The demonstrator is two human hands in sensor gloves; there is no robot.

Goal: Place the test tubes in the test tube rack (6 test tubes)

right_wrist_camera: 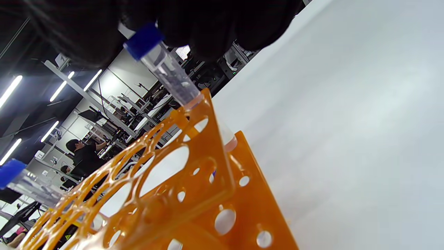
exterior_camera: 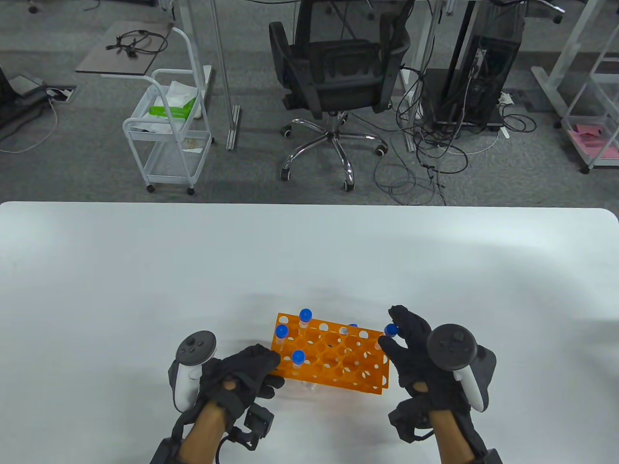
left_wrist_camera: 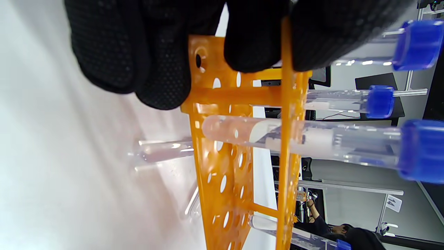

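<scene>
An orange test tube rack (exterior_camera: 338,357) stands on the white table near its front edge. My left hand (exterior_camera: 263,366) grips the rack's left end; in the left wrist view its fingers (left_wrist_camera: 256,38) clamp the rack's top plate (left_wrist_camera: 289,146). Three blue-capped tubes (exterior_camera: 298,358) stand at the rack's left end, and another tube (exterior_camera: 353,327) at the back middle. My right hand (exterior_camera: 394,334) pinches the cap of a tube (exterior_camera: 390,330) at the rack's far right corner. In the right wrist view this tube (right_wrist_camera: 166,71) stands tilted in the corner hole of the rack (right_wrist_camera: 194,194).
The white table (exterior_camera: 145,290) stretches wide on both sides and behind the rack. Beyond its far edge are an office chair (exterior_camera: 338,63) and a white wire cart (exterior_camera: 169,130) on the floor.
</scene>
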